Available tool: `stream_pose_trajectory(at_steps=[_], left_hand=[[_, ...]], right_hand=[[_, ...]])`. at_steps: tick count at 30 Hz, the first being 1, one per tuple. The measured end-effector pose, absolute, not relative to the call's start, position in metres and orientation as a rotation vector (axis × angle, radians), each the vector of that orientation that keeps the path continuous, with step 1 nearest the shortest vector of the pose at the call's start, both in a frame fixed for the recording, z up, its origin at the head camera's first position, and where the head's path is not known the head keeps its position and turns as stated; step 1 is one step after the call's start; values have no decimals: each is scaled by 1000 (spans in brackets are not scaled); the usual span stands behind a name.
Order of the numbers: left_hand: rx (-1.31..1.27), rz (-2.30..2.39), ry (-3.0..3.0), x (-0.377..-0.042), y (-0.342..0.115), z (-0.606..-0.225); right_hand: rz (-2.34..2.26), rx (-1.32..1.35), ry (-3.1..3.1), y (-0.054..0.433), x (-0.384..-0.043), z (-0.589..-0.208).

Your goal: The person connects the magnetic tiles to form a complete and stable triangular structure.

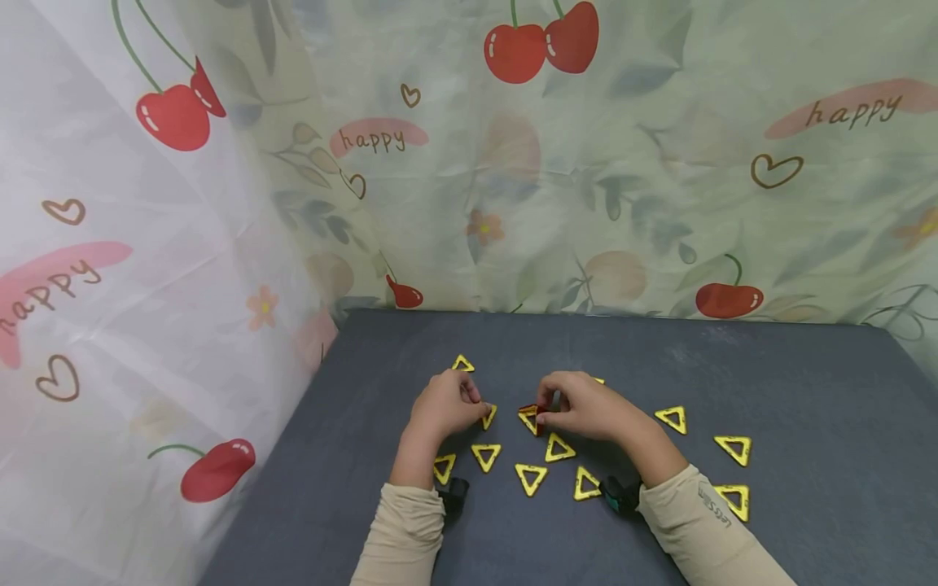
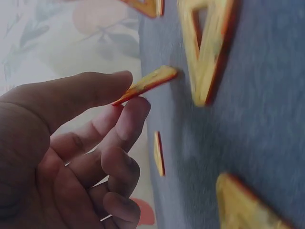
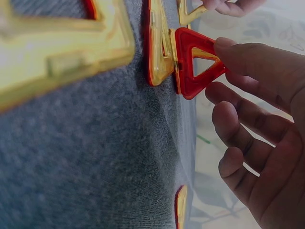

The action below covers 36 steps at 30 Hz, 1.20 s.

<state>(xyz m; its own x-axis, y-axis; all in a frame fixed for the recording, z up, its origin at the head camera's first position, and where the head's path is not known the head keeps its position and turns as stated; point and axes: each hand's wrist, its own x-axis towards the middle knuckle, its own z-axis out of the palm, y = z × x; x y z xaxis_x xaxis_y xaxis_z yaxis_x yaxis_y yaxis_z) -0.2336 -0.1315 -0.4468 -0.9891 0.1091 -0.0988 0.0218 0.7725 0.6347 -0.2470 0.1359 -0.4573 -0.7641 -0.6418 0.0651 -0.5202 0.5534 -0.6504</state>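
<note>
In the head view my left hand (image 1: 447, 403) pinches a yellow triangular magnetic tile (image 1: 489, 417) between thumb and fingers. The left wrist view shows this tile (image 2: 151, 85) tilted, with a red underside and its far corner close over the dark table. My right hand (image 1: 584, 404) holds a triangular tile whose red face (image 3: 187, 87) shows in the right wrist view, between thumb and index finger. That tile stands tilted up, its lower edge right at a yellow triangle (image 1: 526, 420). The other right fingers are loosely bent.
Several yellow triangle tiles lie spread over the dark table (image 1: 821, 391), such as one tile (image 1: 531, 480) between the forearms and another tile (image 1: 735, 449) at the right. One tile (image 1: 462, 364) lies beyond the left hand. A printed curtain (image 1: 440, 260) hangs behind and at the left.
</note>
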Motion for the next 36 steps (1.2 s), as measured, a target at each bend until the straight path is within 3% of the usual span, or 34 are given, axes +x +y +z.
stream_pose_trajectory(at_steps=[36], left_hand=[[535,1164,2629,-227,-85,-451]], right_hand=[[-990,-975,2623,135,-247,-458]])
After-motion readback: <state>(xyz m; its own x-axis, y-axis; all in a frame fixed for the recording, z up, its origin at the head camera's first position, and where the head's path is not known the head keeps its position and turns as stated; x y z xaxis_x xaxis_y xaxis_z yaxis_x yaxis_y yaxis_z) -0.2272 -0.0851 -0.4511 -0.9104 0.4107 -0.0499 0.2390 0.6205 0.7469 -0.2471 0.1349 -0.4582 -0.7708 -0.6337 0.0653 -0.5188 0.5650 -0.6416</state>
